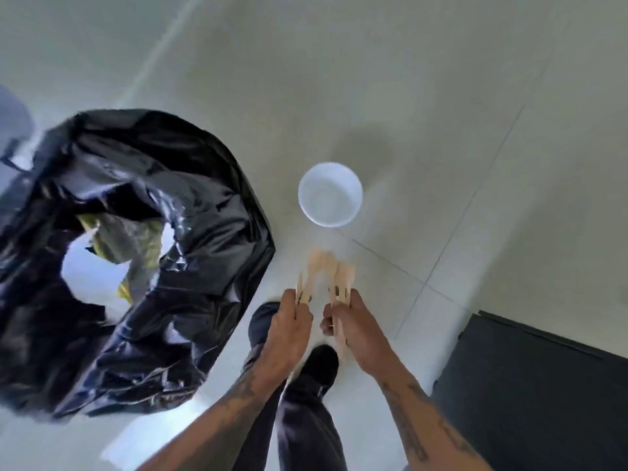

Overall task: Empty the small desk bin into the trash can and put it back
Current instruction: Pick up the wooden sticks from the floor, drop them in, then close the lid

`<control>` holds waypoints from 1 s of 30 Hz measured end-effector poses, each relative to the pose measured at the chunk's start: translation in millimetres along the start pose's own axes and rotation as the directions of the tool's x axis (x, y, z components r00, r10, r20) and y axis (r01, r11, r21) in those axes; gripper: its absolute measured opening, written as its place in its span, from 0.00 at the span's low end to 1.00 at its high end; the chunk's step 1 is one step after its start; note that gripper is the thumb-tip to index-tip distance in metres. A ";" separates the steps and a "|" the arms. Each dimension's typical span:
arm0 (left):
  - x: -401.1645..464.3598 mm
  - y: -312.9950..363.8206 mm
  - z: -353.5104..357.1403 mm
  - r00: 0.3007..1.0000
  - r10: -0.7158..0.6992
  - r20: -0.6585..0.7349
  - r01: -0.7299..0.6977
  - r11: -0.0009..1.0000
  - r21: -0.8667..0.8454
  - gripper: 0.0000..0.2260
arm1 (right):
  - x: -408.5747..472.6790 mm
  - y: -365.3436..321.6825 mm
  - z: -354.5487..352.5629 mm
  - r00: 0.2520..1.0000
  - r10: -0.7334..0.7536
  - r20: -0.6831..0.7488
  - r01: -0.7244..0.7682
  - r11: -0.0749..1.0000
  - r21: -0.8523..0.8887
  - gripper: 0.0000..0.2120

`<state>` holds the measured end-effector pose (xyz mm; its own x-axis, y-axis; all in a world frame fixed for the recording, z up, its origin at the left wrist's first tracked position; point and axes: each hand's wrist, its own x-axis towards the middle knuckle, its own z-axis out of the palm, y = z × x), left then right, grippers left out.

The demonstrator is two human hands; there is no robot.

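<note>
A small white round bin (330, 194) stands upright on the pale tiled floor, and its inside looks bare. To its left gapes the trash can lined with a black plastic bag (190, 205), with yellowish wrappers (129, 243) inside. Below the bin, my left hand (291, 326) grips a bunch of wooden cutlery (311, 277). Right beside it, my right hand (353, 326) grips another bunch of wooden cutlery (339, 280). Both bunches point toward the bin, a short way from its rim.
My dark trouser legs and black shoe (321, 363) are under my hands. A dark mat or low panel (537, 385) fills the lower right corner. Pale floor tiles (441, 130) stretch beyond the bin.
</note>
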<state>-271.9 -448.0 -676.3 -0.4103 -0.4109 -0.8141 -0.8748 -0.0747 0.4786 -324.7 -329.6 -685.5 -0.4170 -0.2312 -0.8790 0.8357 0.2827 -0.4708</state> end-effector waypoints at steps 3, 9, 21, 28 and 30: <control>-47.7 43.2 -56.6 0.978 0.165 -0.129 -0.182 0.975 -0.132 0.06 | -51.4 -70.1 36.1 0.994 -0.070 0.081 0.062 0.993 0.103 0.11; -82.6 51.7 -186.5 0.886 0.229 -0.402 -0.300 0.946 -0.120 0.12 | -94.1 -130.2 164.3 0.975 -0.092 0.200 0.076 0.994 0.084 0.12; 43.0 -35.6 -306.2 0.964 -0.081 -0.253 0.086 0.996 0.006 0.14 | -6.4 -71.1 347.0 0.962 0.272 0.015 -0.271 0.953 0.136 0.20; 92.0 -81.9 -303.8 0.954 -0.078 -0.288 0.077 0.997 -0.013 0.16 | 51.8 -47.9 375.1 0.930 0.350 -0.112 -0.347 0.937 0.045 0.14; 96.6 -85.5 -305.4 0.954 -0.082 -0.287 0.079 0.997 -0.023 0.15 | 56.4 -40.5 383.9 0.925 0.371 -0.081 -0.373 0.928 -0.005 0.15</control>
<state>-158.0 -758.8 -695.5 -0.2459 -0.6470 -0.7217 -0.8983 -0.1276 0.4205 -244.8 -711.4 -687.0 -0.1047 -0.0331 -0.9940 0.9291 0.3532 -0.1096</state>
